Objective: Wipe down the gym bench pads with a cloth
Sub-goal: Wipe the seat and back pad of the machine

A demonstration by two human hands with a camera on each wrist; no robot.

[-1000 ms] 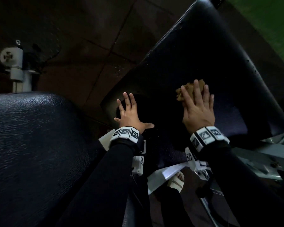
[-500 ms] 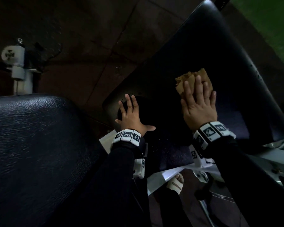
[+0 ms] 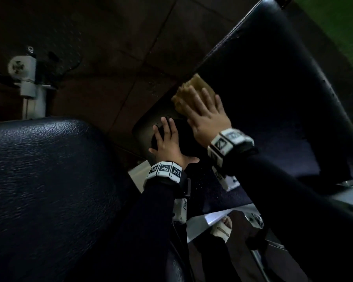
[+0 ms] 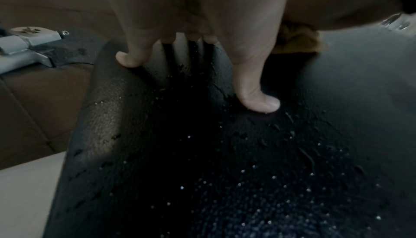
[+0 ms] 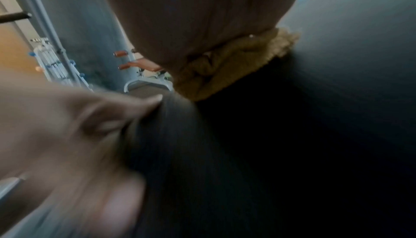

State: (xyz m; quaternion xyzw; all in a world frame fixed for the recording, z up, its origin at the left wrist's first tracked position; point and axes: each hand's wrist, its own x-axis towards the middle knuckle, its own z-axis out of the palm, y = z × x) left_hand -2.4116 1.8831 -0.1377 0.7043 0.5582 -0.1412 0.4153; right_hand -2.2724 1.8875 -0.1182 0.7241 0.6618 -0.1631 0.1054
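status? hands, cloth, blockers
Right hand flat, pressing cloth on pad near its left edge. Left hand flat on pad. Droplets near end. Nothing blocking.

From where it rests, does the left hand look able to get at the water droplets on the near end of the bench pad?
Probably yes. The left hand lies flat on the bench pad, and the droplets sit just behind it, uncovered. But the cloth is under the right hand.

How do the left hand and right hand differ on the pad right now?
The right hand presses the tan cloth flat against the bench pad; the left hand has nothing under it and rests bare on the pad. The right hand is farther up the pad, the left nearer its lower end. Both have straight fingers, palms down.
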